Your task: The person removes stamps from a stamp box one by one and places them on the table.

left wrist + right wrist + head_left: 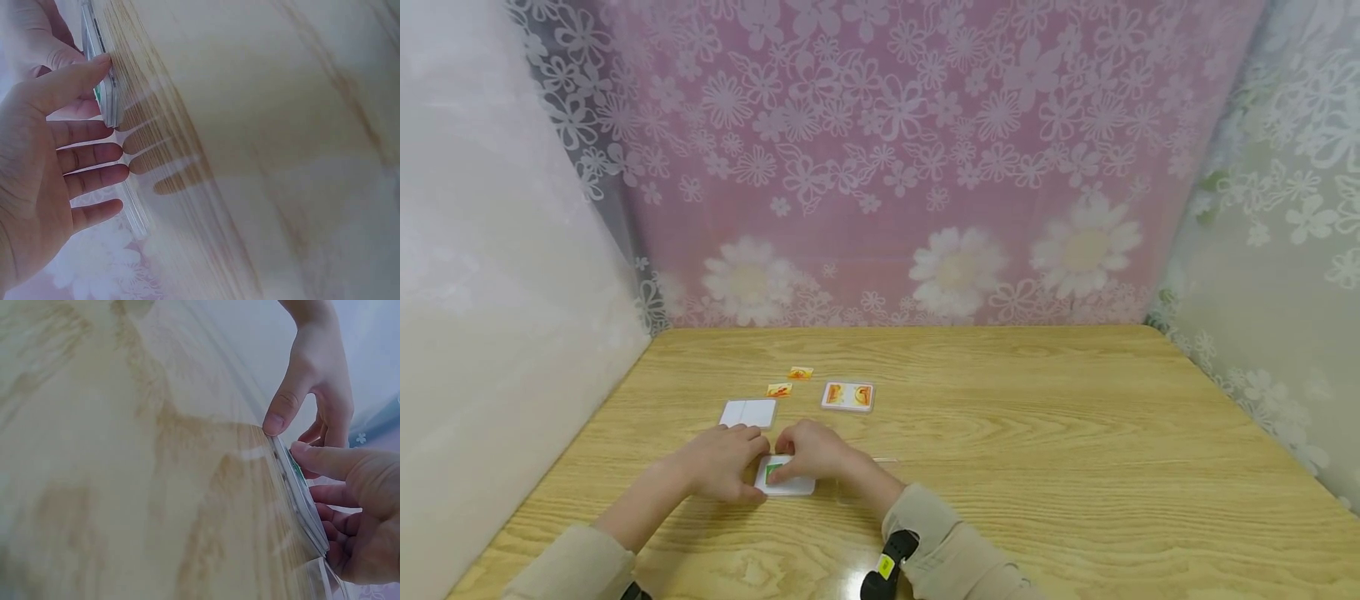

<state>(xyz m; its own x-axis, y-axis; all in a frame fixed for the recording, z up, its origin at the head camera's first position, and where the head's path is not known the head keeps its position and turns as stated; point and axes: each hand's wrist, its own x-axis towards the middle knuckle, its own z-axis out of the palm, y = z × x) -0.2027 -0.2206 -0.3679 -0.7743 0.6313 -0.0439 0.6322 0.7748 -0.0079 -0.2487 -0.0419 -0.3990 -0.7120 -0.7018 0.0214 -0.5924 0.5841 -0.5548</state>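
Strap [900, 546] lay nearest. Case [793, 487] sat on table [1075, 458], near left; left hand [722, 462], fingers loosely extended, touched left end. Right hand [812, 454]: thumb over green card [771, 469] (pinched? could not tell). Gentle, level pressing seemed best.

The table [1075, 433] shows a wood grain under a smooth, glossy finish that throws back glare and reflections. The flat case [801, 487] with the green patch [772, 471] looks like stiff clear plastic, shiny along its edges; the orange-printed case [848, 397] has a similar transparent rim. The small orange card [801, 373] looks like printed paper. The pink flowered backdrop [880, 208] is smooth, thin sheeting with a faint sheen, and the beige sleeve [951, 542] is matt, creased cloth
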